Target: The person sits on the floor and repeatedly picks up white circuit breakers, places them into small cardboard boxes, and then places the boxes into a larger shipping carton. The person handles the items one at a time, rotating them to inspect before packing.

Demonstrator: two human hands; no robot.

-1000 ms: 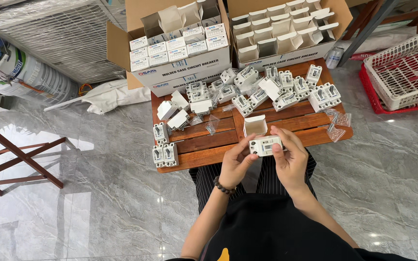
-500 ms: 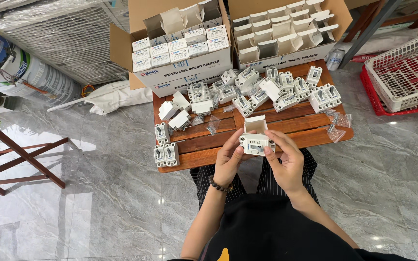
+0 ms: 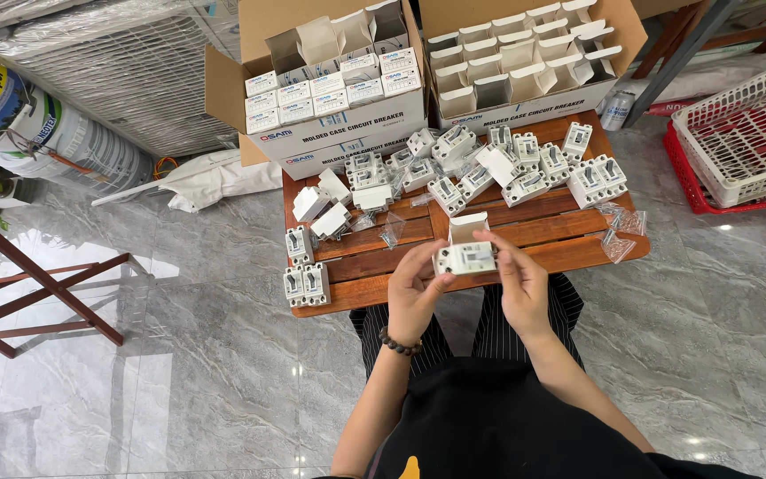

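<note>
Above the wooden table's (image 3: 534, 232) near edge, head view: left hand (image 3: 414, 288) and right hand (image 3: 518, 284) pinch opposite ends of a white breaker (image 3: 465, 258), long axis running left to right, face upward, just before a small open box (image 3: 468, 225).

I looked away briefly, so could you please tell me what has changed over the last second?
Both hands, left hand and right hand, raised the white breaker slightly toward the open small box. Their grip is unchanged; the loose breakers on the wooden table stayed put.
</note>
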